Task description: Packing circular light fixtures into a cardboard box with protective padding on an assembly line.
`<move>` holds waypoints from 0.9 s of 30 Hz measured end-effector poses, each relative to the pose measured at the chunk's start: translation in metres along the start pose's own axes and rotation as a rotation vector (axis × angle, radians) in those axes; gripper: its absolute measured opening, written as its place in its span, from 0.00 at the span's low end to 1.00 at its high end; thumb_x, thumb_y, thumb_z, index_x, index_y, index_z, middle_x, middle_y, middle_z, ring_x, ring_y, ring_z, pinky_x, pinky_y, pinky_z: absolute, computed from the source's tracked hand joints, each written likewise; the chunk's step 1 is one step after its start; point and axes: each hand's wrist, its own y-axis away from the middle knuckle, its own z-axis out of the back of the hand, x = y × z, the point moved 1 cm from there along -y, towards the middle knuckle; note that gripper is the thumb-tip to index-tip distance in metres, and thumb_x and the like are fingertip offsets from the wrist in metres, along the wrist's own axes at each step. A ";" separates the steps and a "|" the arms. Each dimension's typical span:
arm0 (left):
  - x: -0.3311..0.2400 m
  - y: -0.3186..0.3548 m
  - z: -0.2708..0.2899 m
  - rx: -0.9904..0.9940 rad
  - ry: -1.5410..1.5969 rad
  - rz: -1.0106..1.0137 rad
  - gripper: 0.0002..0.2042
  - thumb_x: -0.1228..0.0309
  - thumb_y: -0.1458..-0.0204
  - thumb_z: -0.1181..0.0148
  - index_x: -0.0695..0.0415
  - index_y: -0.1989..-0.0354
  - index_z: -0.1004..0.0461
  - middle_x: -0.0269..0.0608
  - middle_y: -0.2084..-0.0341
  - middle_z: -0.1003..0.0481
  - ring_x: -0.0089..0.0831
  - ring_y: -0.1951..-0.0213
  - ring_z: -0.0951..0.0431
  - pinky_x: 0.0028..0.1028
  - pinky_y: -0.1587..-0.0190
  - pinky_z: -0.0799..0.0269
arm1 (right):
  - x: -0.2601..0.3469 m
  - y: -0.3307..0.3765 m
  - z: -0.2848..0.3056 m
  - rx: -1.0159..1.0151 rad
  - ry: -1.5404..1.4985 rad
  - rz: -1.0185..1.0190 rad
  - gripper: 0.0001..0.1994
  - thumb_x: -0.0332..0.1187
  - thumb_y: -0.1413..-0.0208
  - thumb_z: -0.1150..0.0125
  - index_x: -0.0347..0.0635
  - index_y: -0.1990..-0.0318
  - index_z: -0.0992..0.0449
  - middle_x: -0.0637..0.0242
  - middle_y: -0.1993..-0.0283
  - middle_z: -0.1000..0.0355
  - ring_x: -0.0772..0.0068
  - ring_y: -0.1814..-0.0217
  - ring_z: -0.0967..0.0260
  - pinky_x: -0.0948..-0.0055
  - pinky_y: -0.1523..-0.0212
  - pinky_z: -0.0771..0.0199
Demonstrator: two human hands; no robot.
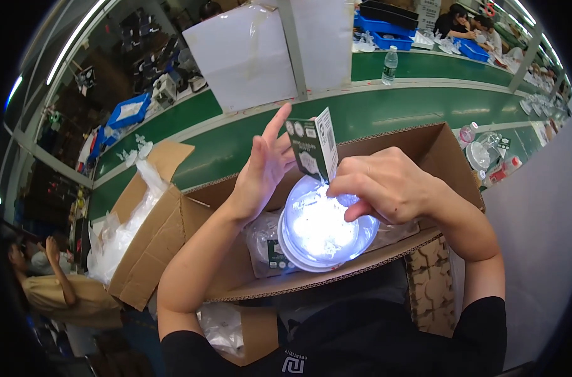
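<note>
A round lamp point(323, 226) with a clear, domed body and pale rim glows bright white above an open cardboard box. A folded dark green and white card tag point(312, 147) stands upright at its top. My right hand point(386, 185) is closed in a pinch by the tag's lower corner, over the lamp; what the fingertips grip is lost in the glare. My left hand point(264, 169) is open beside the tag, index finger stretched up and thumb apart. Some of its fingers are behind the card. Whether it touches the card, I cannot tell.
The cardboard box point(449, 163) under my hands holds clear-wrapped items with a green label point(277, 254). At left stands another carton point(151, 242) with plastic bags. Beyond runs a green bench point(235, 141) with a water bottle point(390, 66). Other people point(66, 286) work nearby.
</note>
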 end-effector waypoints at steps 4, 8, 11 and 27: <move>-0.005 0.001 -0.003 0.011 0.195 0.069 0.51 0.25 0.37 0.74 0.57 0.19 0.57 0.56 0.31 0.32 0.45 0.34 0.28 0.45 0.26 0.45 | 0.003 -0.002 -0.006 0.070 -0.020 0.013 0.18 0.46 0.38 0.35 0.45 0.50 0.27 0.66 0.63 0.26 0.62 0.70 0.24 0.65 0.76 0.28; -0.001 0.004 0.010 0.046 0.204 0.013 0.48 0.27 0.34 0.77 0.57 0.22 0.47 0.52 0.39 0.25 0.38 0.40 0.23 0.41 0.33 0.35 | -0.003 0.001 -0.016 0.095 0.030 0.010 0.17 0.44 0.39 0.34 0.45 0.50 0.28 0.67 0.62 0.27 0.63 0.71 0.26 0.67 0.76 0.29; -0.003 -0.002 0.020 0.252 0.301 -0.135 0.45 0.31 0.32 0.78 0.59 0.26 0.42 0.50 0.37 0.27 0.39 0.37 0.26 0.41 0.31 0.37 | -0.005 0.002 -0.018 0.134 0.067 -0.004 0.16 0.43 0.39 0.33 0.45 0.51 0.28 0.68 0.64 0.29 0.64 0.71 0.27 0.67 0.76 0.29; 0.004 0.005 0.005 0.102 0.020 -0.026 0.53 0.76 0.55 0.29 0.56 0.19 0.56 0.56 0.26 0.43 0.50 0.31 0.31 0.42 0.29 0.35 | 0.003 0.008 -0.025 0.185 0.085 0.014 0.16 0.41 0.40 0.33 0.43 0.52 0.28 0.67 0.63 0.30 0.64 0.66 0.27 0.66 0.71 0.26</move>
